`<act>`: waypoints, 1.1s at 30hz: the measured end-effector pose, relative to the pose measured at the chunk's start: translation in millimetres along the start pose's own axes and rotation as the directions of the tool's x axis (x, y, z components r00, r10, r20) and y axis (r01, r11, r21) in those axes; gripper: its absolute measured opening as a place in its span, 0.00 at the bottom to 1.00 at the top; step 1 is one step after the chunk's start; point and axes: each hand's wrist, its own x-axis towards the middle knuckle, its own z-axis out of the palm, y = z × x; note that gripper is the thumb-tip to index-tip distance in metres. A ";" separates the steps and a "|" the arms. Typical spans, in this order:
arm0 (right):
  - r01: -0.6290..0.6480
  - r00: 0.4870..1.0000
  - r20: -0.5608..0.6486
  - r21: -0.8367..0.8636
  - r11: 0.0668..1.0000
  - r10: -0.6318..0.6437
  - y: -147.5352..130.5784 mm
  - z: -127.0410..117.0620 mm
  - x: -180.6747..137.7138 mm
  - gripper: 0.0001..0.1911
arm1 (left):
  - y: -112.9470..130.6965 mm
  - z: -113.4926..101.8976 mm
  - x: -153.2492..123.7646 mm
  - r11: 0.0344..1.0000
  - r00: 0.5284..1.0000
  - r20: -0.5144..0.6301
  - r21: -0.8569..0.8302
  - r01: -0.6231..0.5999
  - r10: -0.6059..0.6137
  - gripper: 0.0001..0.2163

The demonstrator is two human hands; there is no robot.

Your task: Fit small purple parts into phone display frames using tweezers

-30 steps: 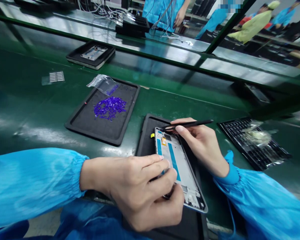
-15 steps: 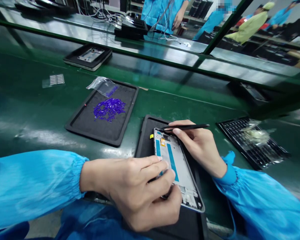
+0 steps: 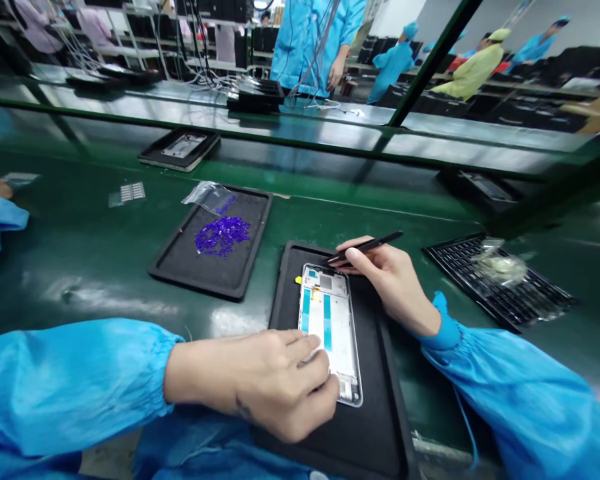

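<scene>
A silver phone frame (image 3: 341, 352) with blue strips and a yellow tab at its upper left lies in a black tray (image 3: 375, 393). My left hand (image 3: 285, 387) grips its lower left side, fingers curled over the edge and thumb near the bottom; the fingertips are partly hidden. Black tweezers (image 3: 370, 245) are pinched in my right hand (image 3: 397, 280), just beyond the frame's top end. Their tips point left, close to the tray's far rim.
A second black tray (image 3: 180, 270) holds a heap of small purple pieces (image 3: 223, 235) and a clear plastic bag (image 3: 207, 197). To the right is a black compartment tray (image 3: 460, 280) with crumpled plastic. Another person's sleeve (image 3: 0, 213) shows at the left edge.
The phone frame has gone from raised and tilted to lying flatter in the tray. My right hand with the tweezers has drawn slightly off its top edge. The camera view has shifted.
</scene>
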 end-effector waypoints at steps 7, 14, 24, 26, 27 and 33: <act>0.044 0.998 -0.058 0.123 0.991 -0.037 5.4 0.9 6.5 0.19 | -1.2 -7.9 5.7 1.000 1.000 -0.006 -0.015 -0.020 0.020 0.11; 0.136 0.969 -0.234 0.242 0.961 -0.078 -1.4 -14.4 15.4 0.21 | 19.2 -11.5 -1.9 0.992 0.992 0.037 -0.044 -0.121 0.122 0.15; 0.361 0.881 -0.372 0.132 0.923 -0.291 -14.2 -41.2 -16.9 0.20 | -45.1 8.1 17.8 0.985 0.813 0.563 0.159 0.067 -0.146 0.11; 0.384 0.868 -0.367 0.073 0.921 -0.333 -12.1 -41.8 -26.3 0.18 | -74.5 16.8 30.3 0.966 0.735 0.632 0.220 0.133 -0.245 0.11; 0.389 0.863 -0.360 0.029 0.921 -0.354 -11.1 -41.4 -30.5 0.16 | -90.1 21.4 37.2 0.956 0.712 0.643 0.249 0.153 -0.282 0.11; 0.463 0.852 -0.181 -0.178 0.868 -0.491 -9.9 -34.8 -46.0 0.12 | -182.6 43.0 74.9 0.861 0.623 0.605 0.437 0.261 -0.496 0.14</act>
